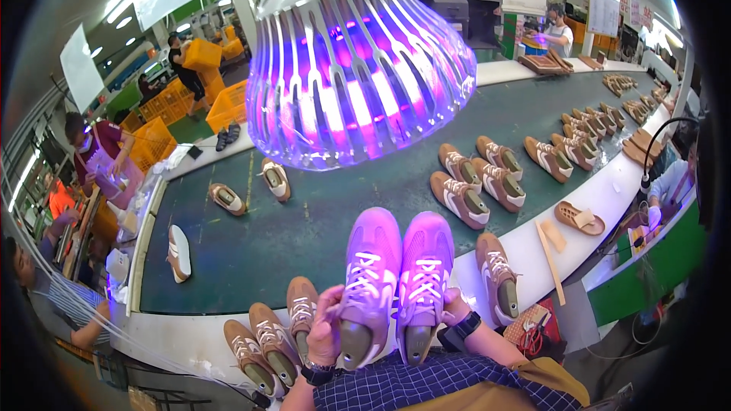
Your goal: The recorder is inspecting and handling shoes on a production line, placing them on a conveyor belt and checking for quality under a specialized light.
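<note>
I hold a pair of sneakers side by side under a glowing purple lamp (pixel 358 61), toes pointing away from me. My left hand (pixel 326 329) grips the left sneaker (pixel 367 274) along its side near the heel. My right hand (pixel 455 310) holds the right sneaker (pixel 422 278), mostly hidden behind it. Both shoes look pink-violet in the lamp's light and have lasts inside.
A dark green conveyor belt (pixel 320 236) carries several tan sneakers (pixel 464 198). Three tan sneakers (pixel 274 342) lie on the white edge at my left, one more (pixel 496 278) at my right. Other people work along both sides; yellow crates (pixel 228 103) stand behind.
</note>
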`<state>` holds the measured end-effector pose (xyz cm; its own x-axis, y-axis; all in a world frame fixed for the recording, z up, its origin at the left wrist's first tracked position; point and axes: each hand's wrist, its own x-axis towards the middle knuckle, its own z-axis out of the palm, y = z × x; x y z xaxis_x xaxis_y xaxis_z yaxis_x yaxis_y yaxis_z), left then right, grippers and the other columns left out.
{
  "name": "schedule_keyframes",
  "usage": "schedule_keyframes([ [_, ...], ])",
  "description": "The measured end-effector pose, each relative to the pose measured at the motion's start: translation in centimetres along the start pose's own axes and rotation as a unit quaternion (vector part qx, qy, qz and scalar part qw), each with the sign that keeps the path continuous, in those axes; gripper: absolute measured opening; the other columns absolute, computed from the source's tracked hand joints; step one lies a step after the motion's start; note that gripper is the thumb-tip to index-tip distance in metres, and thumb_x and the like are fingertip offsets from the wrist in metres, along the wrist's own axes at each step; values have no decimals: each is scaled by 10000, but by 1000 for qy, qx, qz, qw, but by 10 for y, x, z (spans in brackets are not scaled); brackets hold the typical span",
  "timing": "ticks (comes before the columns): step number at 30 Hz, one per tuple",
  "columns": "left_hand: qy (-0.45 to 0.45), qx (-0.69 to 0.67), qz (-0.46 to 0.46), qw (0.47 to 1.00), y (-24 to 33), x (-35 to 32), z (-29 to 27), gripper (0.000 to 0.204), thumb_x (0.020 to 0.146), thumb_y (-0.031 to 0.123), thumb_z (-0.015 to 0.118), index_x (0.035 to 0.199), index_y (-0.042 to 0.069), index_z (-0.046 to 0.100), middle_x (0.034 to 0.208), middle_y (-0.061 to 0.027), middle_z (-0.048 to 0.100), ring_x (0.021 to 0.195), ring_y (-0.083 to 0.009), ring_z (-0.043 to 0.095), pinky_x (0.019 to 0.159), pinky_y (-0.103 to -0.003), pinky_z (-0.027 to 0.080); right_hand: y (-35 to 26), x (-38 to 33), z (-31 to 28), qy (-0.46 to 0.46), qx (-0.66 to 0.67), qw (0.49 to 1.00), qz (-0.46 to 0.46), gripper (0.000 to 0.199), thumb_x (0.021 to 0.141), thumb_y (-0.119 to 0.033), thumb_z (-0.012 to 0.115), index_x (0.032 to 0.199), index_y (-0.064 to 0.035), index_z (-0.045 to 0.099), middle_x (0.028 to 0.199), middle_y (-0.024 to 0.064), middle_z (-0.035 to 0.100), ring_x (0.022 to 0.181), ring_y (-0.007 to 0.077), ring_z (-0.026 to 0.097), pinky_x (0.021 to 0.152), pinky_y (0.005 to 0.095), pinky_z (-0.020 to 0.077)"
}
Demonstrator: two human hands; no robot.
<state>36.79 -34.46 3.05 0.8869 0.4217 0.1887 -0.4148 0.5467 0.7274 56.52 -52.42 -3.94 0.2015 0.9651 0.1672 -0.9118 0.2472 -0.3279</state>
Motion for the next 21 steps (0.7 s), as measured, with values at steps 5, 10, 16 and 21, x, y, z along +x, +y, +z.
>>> schedule_keyframes([
  [5,21,49,-54,997,-17,5,-2,650,839,377,568,1316,-14,364,1275,-139,485,1137,-237,512,981,-376,402,8,2,-15,-54,93,994,14,656,639,-93,625,1258,14,437,1180,174,541,1096,309,532,1008,437,397],
  [10,83,-45,-248,964,-35,-8,-32,542,909,358,482,1308,0,402,1244,-143,528,1140,-250,520,1016,-382,381,11,-2,-17,74,-9,997,-4,710,628,-121,632,1287,24,409,1199,188,541,1108,309,537,1014,452,387],
  [16,42,-162,-192,967,-26,-4,-33,501,896,259,500,1307,-9,396,1267,-147,509,1178,-269,489,1051,-412,338,-10,12,2,80,-56,995,-22,618,745,-124,588,1306,37,386,1249,176,514,1148,279,514,1031,419,369],
  [21,159,-153,-32,975,-19,8,-23,474,838,186,538,1268,11,444,1229,-126,538,1148,-262,509,1038,-400,359,-30,21,32,141,-80,980,-116,549,779,-130,596,1273,21,411,1197,127,540,1099,242,539,999,393,404],
])
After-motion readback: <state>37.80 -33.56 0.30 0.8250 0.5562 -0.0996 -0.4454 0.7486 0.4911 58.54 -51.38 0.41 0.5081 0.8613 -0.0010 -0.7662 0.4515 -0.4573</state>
